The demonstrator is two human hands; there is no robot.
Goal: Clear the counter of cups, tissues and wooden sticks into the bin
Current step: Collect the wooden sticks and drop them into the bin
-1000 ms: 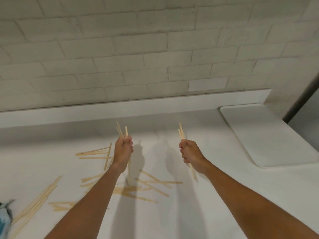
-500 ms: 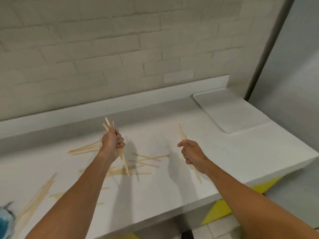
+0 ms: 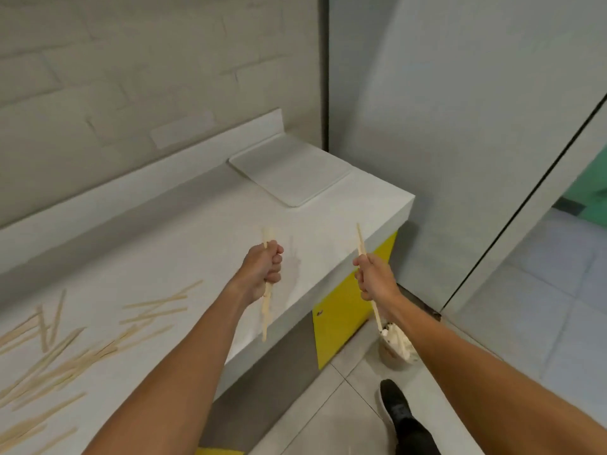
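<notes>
My left hand (image 3: pixel 262 269) is closed around a few wooden sticks (image 3: pixel 267 310), held upright above the front part of the white counter (image 3: pixel 203 238). Past the counter's front edge, my right hand (image 3: pixel 374 279) grips another bunch of wooden sticks (image 3: pixel 361 239) over the floor. Right below that hand, a small bin (image 3: pixel 395 348) with pale rubbish in it stands on the floor, partly hidden by my forearm. Several loose wooden sticks (image 3: pixel 75 353) lie scattered on the counter at the left.
A white tray (image 3: pixel 292 174) lies flat at the counter's far right end by the wall. Yellow cabinet fronts (image 3: pixel 341 320) sit under the counter. My black shoe (image 3: pixel 394 405) stands on the tiled floor near the bin. A grey partition wall rises at the right.
The view has swung right and down, bringing the counter's end, the floor and the bin into sight. Both hands, still gripping sticks, have moved right; the right one is now beyond the counter edge.
</notes>
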